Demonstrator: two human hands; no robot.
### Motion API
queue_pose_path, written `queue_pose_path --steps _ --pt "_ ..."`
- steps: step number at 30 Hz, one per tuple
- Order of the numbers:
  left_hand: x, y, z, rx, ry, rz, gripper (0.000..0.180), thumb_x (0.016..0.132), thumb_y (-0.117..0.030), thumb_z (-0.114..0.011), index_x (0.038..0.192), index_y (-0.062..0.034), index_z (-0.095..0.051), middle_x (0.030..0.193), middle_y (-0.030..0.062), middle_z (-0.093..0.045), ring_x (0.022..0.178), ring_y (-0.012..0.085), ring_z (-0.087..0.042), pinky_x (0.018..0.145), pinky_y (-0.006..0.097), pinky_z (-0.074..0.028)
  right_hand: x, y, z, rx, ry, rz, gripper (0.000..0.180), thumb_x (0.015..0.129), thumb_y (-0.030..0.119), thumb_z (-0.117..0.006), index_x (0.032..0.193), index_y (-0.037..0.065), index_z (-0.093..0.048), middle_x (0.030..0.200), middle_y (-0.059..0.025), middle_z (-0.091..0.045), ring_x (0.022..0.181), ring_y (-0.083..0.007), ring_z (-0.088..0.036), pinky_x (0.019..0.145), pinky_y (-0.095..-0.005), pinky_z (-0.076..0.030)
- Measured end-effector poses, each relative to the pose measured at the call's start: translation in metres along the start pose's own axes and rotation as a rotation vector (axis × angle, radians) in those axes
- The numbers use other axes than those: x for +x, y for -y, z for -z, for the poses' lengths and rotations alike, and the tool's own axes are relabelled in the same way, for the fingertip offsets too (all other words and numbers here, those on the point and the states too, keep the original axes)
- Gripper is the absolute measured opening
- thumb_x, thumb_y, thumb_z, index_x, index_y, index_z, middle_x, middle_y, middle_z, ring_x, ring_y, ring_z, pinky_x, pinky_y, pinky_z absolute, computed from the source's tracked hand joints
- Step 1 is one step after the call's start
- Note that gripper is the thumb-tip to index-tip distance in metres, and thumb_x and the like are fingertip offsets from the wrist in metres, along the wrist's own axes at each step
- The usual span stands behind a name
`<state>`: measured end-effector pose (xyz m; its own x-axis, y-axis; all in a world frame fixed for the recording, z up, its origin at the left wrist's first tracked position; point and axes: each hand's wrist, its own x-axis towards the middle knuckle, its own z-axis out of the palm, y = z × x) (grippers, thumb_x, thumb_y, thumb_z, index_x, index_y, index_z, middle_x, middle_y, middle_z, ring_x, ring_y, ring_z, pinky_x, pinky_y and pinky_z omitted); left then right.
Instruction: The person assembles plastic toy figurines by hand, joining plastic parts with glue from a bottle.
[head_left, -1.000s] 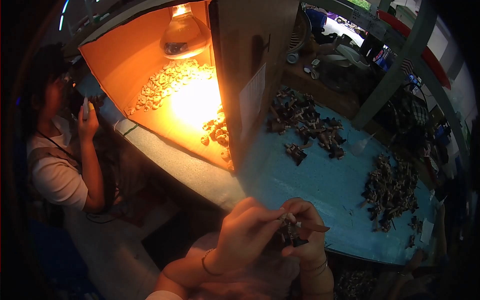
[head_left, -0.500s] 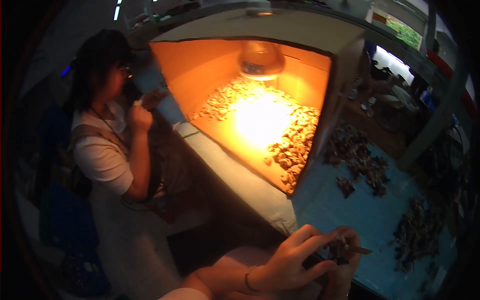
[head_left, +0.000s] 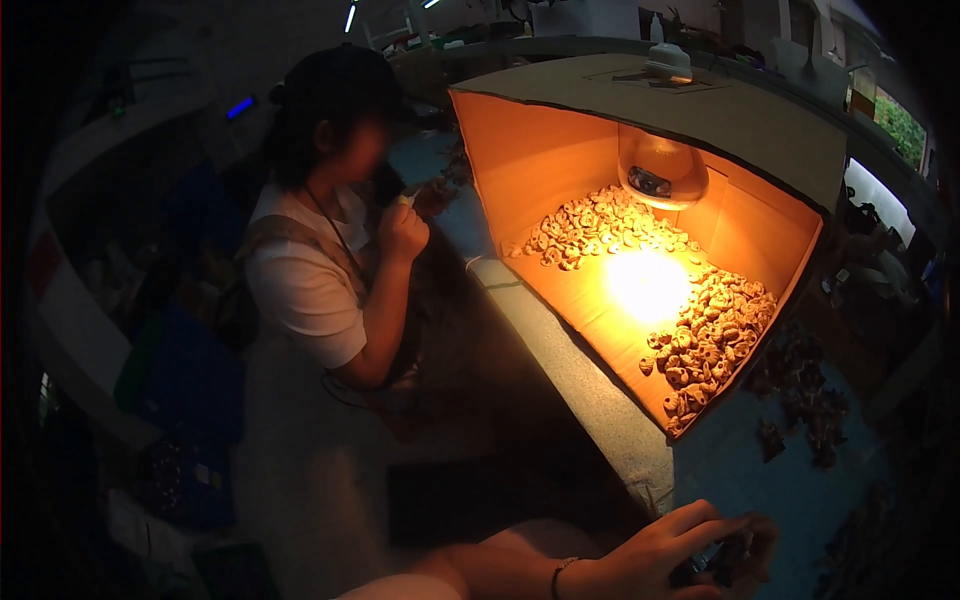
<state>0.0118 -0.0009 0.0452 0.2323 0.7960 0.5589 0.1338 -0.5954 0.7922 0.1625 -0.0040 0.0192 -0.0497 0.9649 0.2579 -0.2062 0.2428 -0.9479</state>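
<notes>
Shifted since half a second ago, with a swing of the view: left hand [head_left: 655, 555] and right hand [head_left: 763, 548], now lower and farther right in the frame; cardboard box [head_left: 525, 150], also farther right; co-worker [head_left: 300, 290], nearer the middle. At the lower right, close to the bottom edge, a small dark piece [head_left: 712, 567] between the two hands, too shadowed for its details. Left hand holding the small dark piece, fingers bent over and reaching toward the right hand; right hand curled around the far side, dim, exact finger placement impossible to tell. On the left wrist, a thin dark bracelet [head_left: 562, 575]. Just above in the frame, blue tabletop [head_left: 735, 480], with clumps of dark parts [head_left: 810, 400] toward the right edge. At upper right, open front of the cardboard box, lit orange by a large bulb [head_left: 662, 170], with heaps of small round pieces [head_left: 590, 225] toward its back and right side. Left of center, the co-worker in a pale short-sleeved shirt, one raised hand [head_left: 403, 232] near the face.
</notes>
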Motion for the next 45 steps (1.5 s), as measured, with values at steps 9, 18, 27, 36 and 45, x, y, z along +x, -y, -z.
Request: queue_pose_path --steps 9,18,27,36,45 --pt "-0.001 0.002 0.001 -0.012 0.01 -0.003 0.057 0.072 -0.028 -0.073 0.117 -0.0017 -0.05 0.095 0.0146 -0.051 0.084 0.0292 -0.052 0.072 0.036 -0.043 -0.005 -0.009 0.009 -0.045 0.004 0.022 0.072 0.061 0.028 -0.085 0.116 0.007 -0.043 0.11 -0.0059 -0.048 0.097 -0.0171 -0.05 0.083 -0.0283 -0.042" --pt "-0.004 0.002 -0.001 -0.035 0.009 0.003 0.056 0.072 -0.026 -0.072 0.116 -0.0012 -0.049 0.094 0.0151 -0.051 0.084 0.0302 -0.052 0.073 0.036 -0.043 -0.007 -0.008 0.009 -0.091 0.0 0.04 0.076 0.057 0.03 -0.086 0.116 0.008 -0.043 0.111 -0.0055 -0.047 0.097 -0.0169 -0.049 0.083 -0.0282 -0.043" --pt "-0.003 0.002 -0.002 -0.038 0.016 0.019 0.056 0.072 -0.028 -0.071 0.117 -0.0011 -0.05 0.095 0.0152 -0.051 0.084 0.0302 -0.052 0.073 0.036 -0.044 -0.008 -0.007 0.006 -0.071 -0.058 0.002 0.078 0.056 0.033 -0.087 0.116 0.008 -0.043 0.111 -0.0059 -0.046 0.097 -0.0171 -0.049 0.083 -0.0288 -0.043" --pt "-0.005 0.002 -0.002 -0.051 0.0 0.031 0.055 0.073 -0.026 -0.07 0.117 0.0002 -0.048 0.096 0.0159 -0.051 0.085 0.0304 -0.052 0.073 0.036 -0.045 -0.006 -0.01 0.006 -0.111 -0.033 0.042 0.079 0.056 0.032 -0.087 0.117 0.007 -0.042 0.113 -0.0066 -0.046 0.099 -0.0184 -0.049 0.084 -0.0298 -0.043" --pt "-0.007 0.006 -0.005 -0.05 0.01 0.018 0.056 0.074 -0.026 -0.069 0.117 0.0014 -0.047 0.096 0.0167 -0.049 0.085 0.0305 -0.052 0.073 0.035 -0.044 -0.008 -0.016 0.01 -0.09 -0.064 0.02 0.079 0.055 0.031 -0.087 0.116 0.007 -0.042 0.112 -0.0059 -0.047 0.098 -0.0177 -0.05 0.084 -0.0293 -0.044"
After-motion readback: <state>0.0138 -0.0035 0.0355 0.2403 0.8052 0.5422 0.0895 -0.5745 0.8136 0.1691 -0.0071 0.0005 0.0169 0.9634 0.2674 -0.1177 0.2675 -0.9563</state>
